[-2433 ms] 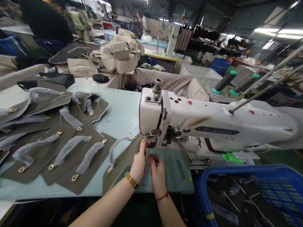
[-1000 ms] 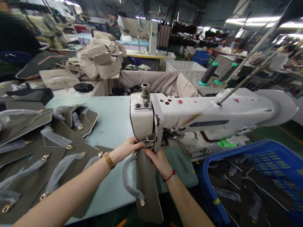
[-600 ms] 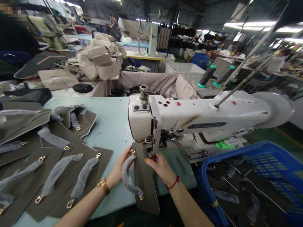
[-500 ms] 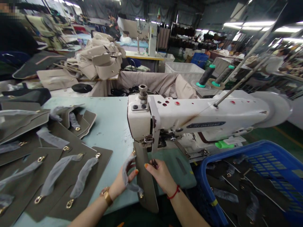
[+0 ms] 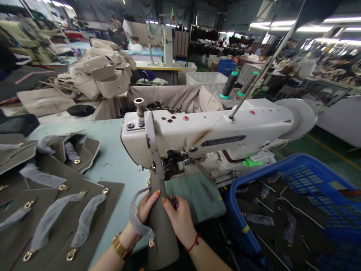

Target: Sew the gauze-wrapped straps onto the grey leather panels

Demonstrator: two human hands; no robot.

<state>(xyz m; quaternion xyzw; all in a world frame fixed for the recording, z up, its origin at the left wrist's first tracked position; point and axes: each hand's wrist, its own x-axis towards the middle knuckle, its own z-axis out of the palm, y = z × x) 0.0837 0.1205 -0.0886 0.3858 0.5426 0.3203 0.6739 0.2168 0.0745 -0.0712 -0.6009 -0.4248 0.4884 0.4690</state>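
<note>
A long grey-brown panel [image 5: 161,226] runs from under the head of a white sewing machine [image 5: 191,131] down toward me. My left hand [image 5: 141,216] grips its left edge, thumb on top, with the plastic-wrapped strap [image 5: 135,218] and its gold clasps looping over that hand. At the panel's right edge is my right hand [image 5: 180,218], closed, thumb on the panel, with small dark metal snips [image 5: 174,201] held in the fingers. The panel's upper end is hidden beneath the machine head.
Similar panels with wrapped straps [image 5: 56,218] cover the pale green table [image 5: 113,150] at left. A blue basket [image 5: 234,203] at right holds more panels. Beige pieces [image 5: 96,71] are heaped behind; thread cones [image 5: 229,84] stand behind the machine.
The view has shifted, so the machine appears further left. My left thumb now lies on the panel, where before it was off to the left. The panel shows more of its width.
</note>
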